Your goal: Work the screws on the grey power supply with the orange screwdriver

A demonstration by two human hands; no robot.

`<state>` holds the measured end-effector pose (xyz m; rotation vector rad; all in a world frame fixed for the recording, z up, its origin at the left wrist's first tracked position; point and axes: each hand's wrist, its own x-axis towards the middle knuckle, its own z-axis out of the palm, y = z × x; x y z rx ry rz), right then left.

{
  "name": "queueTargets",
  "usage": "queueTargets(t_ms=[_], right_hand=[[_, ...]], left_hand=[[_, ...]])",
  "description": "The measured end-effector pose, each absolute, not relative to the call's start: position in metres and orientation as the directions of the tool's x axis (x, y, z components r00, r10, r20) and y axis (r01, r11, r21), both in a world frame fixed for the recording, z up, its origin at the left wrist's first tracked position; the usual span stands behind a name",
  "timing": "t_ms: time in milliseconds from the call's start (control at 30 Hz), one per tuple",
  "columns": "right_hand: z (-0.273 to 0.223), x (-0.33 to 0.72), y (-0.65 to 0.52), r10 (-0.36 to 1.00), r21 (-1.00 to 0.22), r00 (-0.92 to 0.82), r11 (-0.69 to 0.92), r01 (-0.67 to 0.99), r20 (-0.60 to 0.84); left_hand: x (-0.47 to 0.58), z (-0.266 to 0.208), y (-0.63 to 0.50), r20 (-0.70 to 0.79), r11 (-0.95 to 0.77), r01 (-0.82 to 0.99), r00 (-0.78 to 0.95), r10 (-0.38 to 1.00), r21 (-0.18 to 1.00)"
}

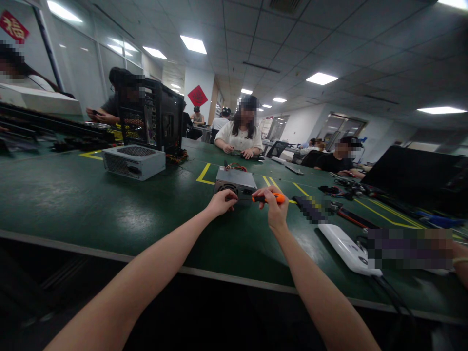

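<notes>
A grey metal computer power supply (236,179) sits on the green table, its fan grille and socket facing me and coloured wires bunched behind it. My right hand (276,207) grips a screwdriver (280,198) with an orange and black handle, held nearly level with its tip end towards the left. Just in front of the power supply's lower front edge, my left hand (222,202) has its fingers curled together near the screwdriver's tip. Whatever is between those fingers is hidden or too small to make out.
Left stand a second power supply (135,162) and an open black computer case (151,114). Right lie a white power strip (343,246), cables, tools and a dark monitor (420,180). A person (241,129) sits across the green table (146,214); other people sit around.
</notes>
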<state>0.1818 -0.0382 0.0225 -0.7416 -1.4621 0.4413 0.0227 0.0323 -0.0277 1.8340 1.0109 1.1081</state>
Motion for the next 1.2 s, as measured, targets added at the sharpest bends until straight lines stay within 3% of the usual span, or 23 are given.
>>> queueTargets(t_ms=[833, 1100, 1200], right_hand=[[0.0203, 0.1815, -0.0391, 0.661, -0.638, -0.017, 0.731, 0.242, 0.750], [0.0217, 0.1872, -0.0375, 0.603, -0.595, 0.073, 0.749, 0.291, 0.794], [0.0238, 0.1888, -0.0389, 0.561, -0.560, 0.101, 0.759, 0.332, 0.821]], left_hand=[[0.0242, -0.0293, 0.0330, 0.308, -0.385, 0.245, 0.301, 0.903, 0.890], [0.0223, -0.0286, 0.0327, 0.264, -0.321, 0.234, 0.245, 0.933, 0.918], [0.0226, -0.0235, 0.0277, 0.183, -0.238, 0.172, 0.281, 0.942, 0.956]])
